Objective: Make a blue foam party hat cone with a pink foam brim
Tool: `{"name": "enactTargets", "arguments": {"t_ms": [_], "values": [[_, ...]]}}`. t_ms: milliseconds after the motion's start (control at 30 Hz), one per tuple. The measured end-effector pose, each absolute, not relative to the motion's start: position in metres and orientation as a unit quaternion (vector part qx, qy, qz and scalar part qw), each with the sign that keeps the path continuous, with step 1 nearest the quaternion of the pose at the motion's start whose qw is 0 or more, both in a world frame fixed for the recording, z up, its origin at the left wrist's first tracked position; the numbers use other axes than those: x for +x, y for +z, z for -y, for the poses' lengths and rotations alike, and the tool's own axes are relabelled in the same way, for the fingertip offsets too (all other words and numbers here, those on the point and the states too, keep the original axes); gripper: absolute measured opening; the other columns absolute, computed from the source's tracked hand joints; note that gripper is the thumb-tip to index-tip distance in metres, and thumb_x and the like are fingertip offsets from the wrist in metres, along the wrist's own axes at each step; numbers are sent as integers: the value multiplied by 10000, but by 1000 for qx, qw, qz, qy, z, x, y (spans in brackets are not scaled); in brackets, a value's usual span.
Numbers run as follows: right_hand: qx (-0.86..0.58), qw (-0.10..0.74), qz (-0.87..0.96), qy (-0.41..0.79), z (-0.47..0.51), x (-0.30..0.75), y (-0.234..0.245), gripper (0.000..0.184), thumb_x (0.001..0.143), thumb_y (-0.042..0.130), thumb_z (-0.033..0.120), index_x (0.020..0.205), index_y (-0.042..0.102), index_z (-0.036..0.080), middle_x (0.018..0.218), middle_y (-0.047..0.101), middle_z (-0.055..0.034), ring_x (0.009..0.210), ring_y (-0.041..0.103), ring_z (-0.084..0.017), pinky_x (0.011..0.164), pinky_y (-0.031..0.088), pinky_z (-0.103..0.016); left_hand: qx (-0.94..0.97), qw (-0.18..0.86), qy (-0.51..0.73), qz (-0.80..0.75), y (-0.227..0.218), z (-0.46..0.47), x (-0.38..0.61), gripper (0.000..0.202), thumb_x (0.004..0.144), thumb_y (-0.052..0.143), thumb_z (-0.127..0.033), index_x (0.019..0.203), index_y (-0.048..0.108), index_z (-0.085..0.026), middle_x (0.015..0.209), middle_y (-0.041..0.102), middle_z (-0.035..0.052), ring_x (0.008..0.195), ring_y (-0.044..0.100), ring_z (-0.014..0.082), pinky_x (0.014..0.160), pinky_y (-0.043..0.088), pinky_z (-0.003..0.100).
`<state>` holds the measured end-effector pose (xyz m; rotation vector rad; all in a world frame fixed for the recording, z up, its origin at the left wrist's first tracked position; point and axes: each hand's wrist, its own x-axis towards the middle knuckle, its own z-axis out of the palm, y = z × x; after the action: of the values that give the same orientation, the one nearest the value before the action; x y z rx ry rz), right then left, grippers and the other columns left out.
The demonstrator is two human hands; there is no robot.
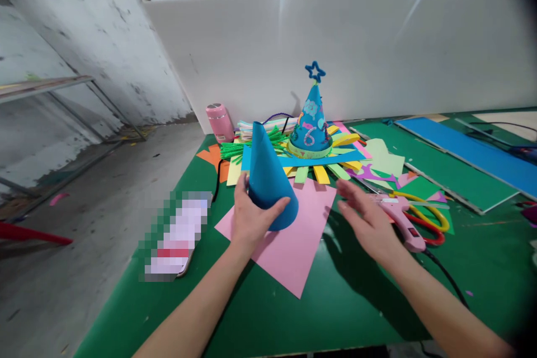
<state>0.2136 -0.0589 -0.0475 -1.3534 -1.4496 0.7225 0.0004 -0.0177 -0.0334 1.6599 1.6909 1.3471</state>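
Observation:
A plain blue paper cone (271, 184) stands nearly upright over a pink paper sheet (293, 257). Around its lower left side wraps my left hand (254, 215), with the thumb across the front. My right hand (364, 218) hovers to the right of the cone, fingers stretched out and apart from it, holding nothing. Beside that hand lies a pink glue gun (405, 221), with scissors (438, 218) with red and yellow handles close by. Behind the cone is a decorated blue party hat (310, 123), topped by a blue star (315, 71) and marked with a 6.
Green pipe cleaners (235, 150) and a pink bottle (220, 123) sit at the back left. A phone (180, 240), partly pixelated, lies near the left edge of the green table (335, 313). Blue board (470, 151) and paper scraps occupy the right. A white panel (335, 45) rises behind.

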Motion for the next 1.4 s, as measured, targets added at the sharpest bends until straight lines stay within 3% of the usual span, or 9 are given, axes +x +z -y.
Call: {"name": "enactTargets", "arguments": {"t_ms": [100, 233, 367, 500, 733, 1000, 1067, 1233, 1400], "values": [[-585, 519, 562, 270, 73, 245, -47, 406, 801, 488, 366, 1193, 422, 287, 1179, 517, -71, 1082, 481, -241, 928, 367, -466, 595, 193, 516, -585, -19, 10, 1, 905, 503, 720, -433, 1255, 291, -170, 1254, 414, 137, 1146, 413, 262, 944, 357, 391], [-632, 519, 526, 232, 92, 272, -50, 419, 789, 494, 394, 1191, 425, 296, 1185, 516, -54, 1065, 494, -246, 863, 436, -433, 608, 197, 514, -572, -10, 0, 2, 668, 525, 705, -431, 1089, 456, -174, 1045, 559, 85, 953, 545, 236, 806, 451, 369], [-701, 450, 538, 129, 107, 284, -52, 445, 783, 486, 416, 1204, 418, 289, 1182, 507, -54, 1012, 515, -258, 665, 518, -345, 587, 169, 518, -598, -8, 0, -1, 630, 510, 708, -443, 1034, 479, -178, 976, 582, 69, 886, 563, 234, 736, 470, 359], [-739, 359, 569, 38, 115, 294, -55, 415, 778, 464, 436, 1144, 477, 242, 1124, 512, -75, 903, 549, -240, 531, 495, -291, 576, 165, 508, -618, -8, 0, -5, 640, 503, 704, -465, 1023, 474, -172, 943, 583, 71, 849, 566, 232, 702, 472, 354], [-783, 180, 594, 37, 110, 306, -58, 416, 723, 482, 452, 1051, 484, 194, 1016, 564, -93, 856, 563, -262, 638, 459, -353, 608, 172, 508, -586, -5, -5, -9, 620, 499, 719, -433, 1012, 476, -183, 953, 558, 55, 860, 552, 214, 719, 461, 338], [-832, 108, 532, 112, 101, 308, -40, 506, 746, 414, 399, 1167, 442, 120, 1040, 591, -177, 855, 569, -348, 699, 424, -435, 619, 208, 530, -541, 2, -16, -7, 542, 513, 714, -410, 962, 520, -178, 916, 577, 45, 827, 562, 211, 670, 462, 309], [-830, 151, 516, 151, 105, 316, -38, 505, 749, 405, 413, 1156, 459, 119, 961, 620, -164, 812, 586, -307, 687, 444, -402, 619, 224, 525, -540, 1, -17, -7, 494, 523, 704, -415, 923, 538, -178, 857, 589, 35, 776, 569, 206, 626, 462, 302], [-714, 460, 242, 469, 125, 309, -35, 400, 549, 676, 392, 903, 573, 237, 757, 659, -39, 697, 599, -194, 541, 483, -247, 621, 211, 529, -539, -2, -18, -7, 471, 525, 700, -419, 895, 544, -173, 830, 586, 34, 754, 565, 203, 625, 459, 307], [-586, 433, 302, 615, 128, 262, -28, 339, 696, 612, 398, 980, 554, 222, 565, 576, 0, 519, 501, -116, 399, 375, -173, 636, 199, 520, -535, 3, -20, -9, 397, 509, 710, -415, 775, 536, -176, 733, 563, 10, 674, 542, 172, 558, 438, 272]]}}
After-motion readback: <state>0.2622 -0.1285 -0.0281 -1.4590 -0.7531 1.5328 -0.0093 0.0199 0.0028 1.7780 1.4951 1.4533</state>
